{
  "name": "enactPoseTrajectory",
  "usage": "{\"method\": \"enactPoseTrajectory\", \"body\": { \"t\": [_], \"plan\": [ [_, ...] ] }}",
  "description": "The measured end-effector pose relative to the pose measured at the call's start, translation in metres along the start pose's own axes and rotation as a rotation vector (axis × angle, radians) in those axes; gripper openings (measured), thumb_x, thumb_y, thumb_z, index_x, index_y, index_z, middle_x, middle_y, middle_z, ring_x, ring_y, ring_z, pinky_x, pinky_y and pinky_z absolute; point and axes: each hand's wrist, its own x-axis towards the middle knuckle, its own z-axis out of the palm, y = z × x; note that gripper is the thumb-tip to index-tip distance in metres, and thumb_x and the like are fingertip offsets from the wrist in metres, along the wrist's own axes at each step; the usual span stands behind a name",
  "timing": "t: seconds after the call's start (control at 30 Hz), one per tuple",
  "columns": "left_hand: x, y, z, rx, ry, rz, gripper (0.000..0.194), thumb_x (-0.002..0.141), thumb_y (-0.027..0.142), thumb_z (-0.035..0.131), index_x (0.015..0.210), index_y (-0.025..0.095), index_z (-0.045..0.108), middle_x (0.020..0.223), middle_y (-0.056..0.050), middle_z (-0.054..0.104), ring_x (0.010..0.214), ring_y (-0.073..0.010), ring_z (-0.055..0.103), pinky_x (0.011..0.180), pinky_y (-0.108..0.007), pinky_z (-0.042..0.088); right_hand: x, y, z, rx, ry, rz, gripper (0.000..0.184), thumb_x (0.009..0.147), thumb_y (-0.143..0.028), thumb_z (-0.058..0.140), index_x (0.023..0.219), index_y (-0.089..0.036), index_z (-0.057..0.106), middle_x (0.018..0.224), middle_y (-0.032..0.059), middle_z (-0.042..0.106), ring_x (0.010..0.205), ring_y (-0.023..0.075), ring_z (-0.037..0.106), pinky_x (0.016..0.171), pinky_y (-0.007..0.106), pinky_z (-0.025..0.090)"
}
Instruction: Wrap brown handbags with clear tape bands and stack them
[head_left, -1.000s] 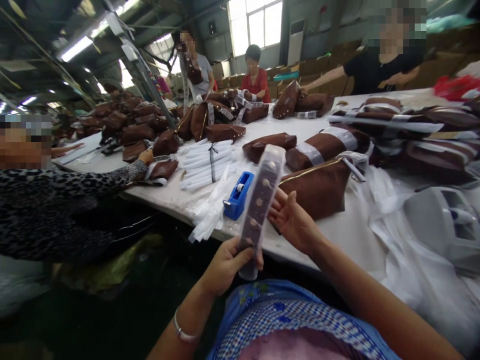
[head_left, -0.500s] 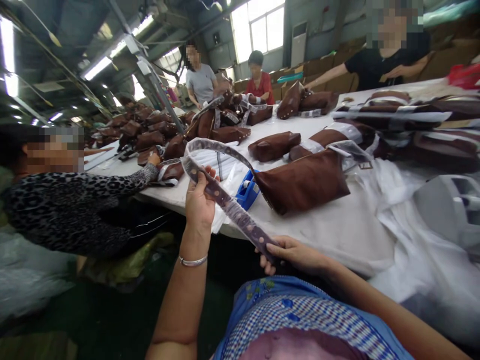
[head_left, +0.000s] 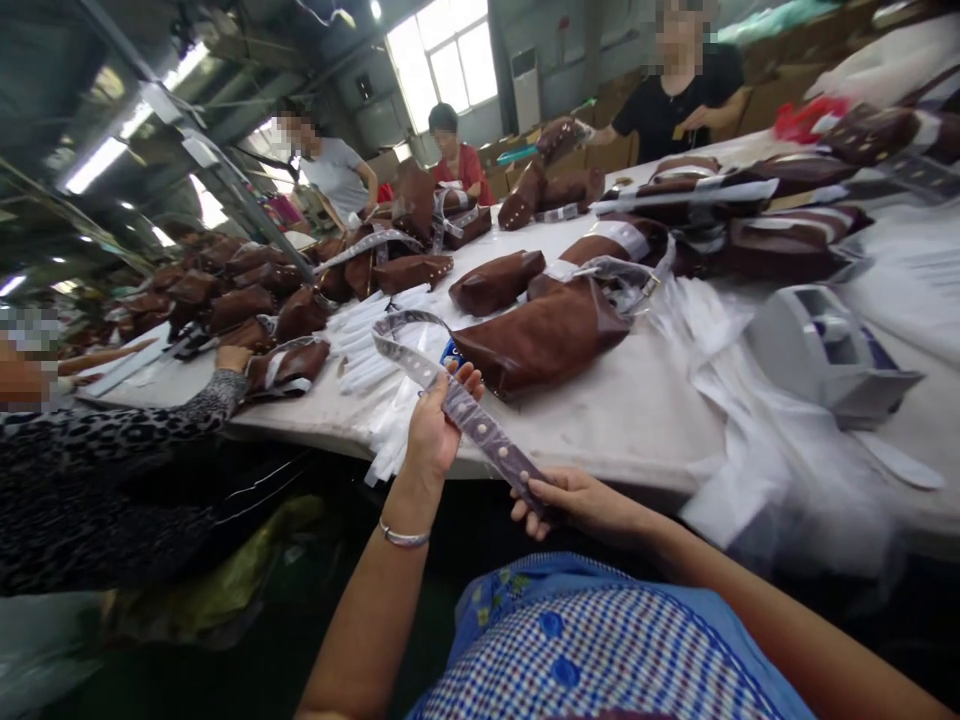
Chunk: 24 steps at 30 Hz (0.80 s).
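Stretched between my two hands is a studded brown bag strap (head_left: 491, 437) in a clear plastic wrap. My left hand (head_left: 437, 415) grips it partway along, thumb on top and fingers beneath. At the strap's near end my right hand (head_left: 559, 500) is closed on it, with the thumb over the studs. Beyond my left hand the strap loops back to a brown leather bag (head_left: 544, 338), which lies on its side on the white table (head_left: 637, 440). A blue tape dispenser (head_left: 452, 354) is mostly hidden behind the strap and my left hand.
A grey tape dispenser (head_left: 814, 345) stands at the right beside crumpled white wrapping (head_left: 724, 390). White strips (head_left: 375, 340) lie left of the bag. More brown bags (head_left: 247, 285) are heaped along the table. A co-worker's patterned sleeve (head_left: 172, 425) reaches in from the left; other people stand across the table.
My view has swung right. My left hand has slid along the strap, closer to my right hand, and the raised loop now hangs lower. Across the table, a co-worker has lifted a bag.
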Motion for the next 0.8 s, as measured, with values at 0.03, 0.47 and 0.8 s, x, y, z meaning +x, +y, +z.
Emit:
{"method": "enactPoseTrajectory", "body": {
  "t": [0.03, 0.47, 0.8],
  "plan": [
    [0.004, -0.003, 0.002, 0.002, -0.009, -0.003, 0.02, 0.099, 0.022, 0.049, 0.111, 0.013, 0.064, 0.109, -0.01, 0.073, 0.099, -0.0177, 0.071, 0.1, -0.038, 0.053, -0.004, 0.006, -0.002, 0.024, 0.016, 0.008, 0.04, 0.093, -0.048, 0.065, 0.109, -0.012, 0.064, 0.102, 0.0111, 0.073, 0.076, 0.0128, 0.07, 0.073, 0.026, 0.057],
    [0.041, -0.036, 0.083, 0.198, -0.368, -0.07, 0.039, 0.093, 0.034, 0.063, 0.127, 0.018, 0.056, 0.111, -0.011, 0.071, 0.087, -0.0165, 0.071, 0.082, -0.032, 0.056, -0.014, 0.029, -0.02, 0.308, 0.341, -0.206, 0.04, 0.079, -0.047, 0.081, 0.096, -0.013, 0.068, 0.088, 0.0061, 0.072, 0.064, 0.0078, 0.063, 0.06, 0.019, 0.051],
    [0.008, -0.108, 0.078, 0.619, -0.81, -0.083, 0.056, 0.093, 0.062, 0.05, 0.118, 0.015, 0.063, 0.114, -0.015, 0.07, 0.102, -0.0244, 0.069, 0.083, -0.035, 0.054, -0.022, 0.049, -0.034, 0.386, 0.574, -0.269, 0.047, 0.068, -0.055, 0.086, 0.093, -0.019, 0.068, 0.081, -0.0005, 0.065, 0.059, 0.0052, 0.053, 0.059, 0.017, 0.043]
  ]
}}
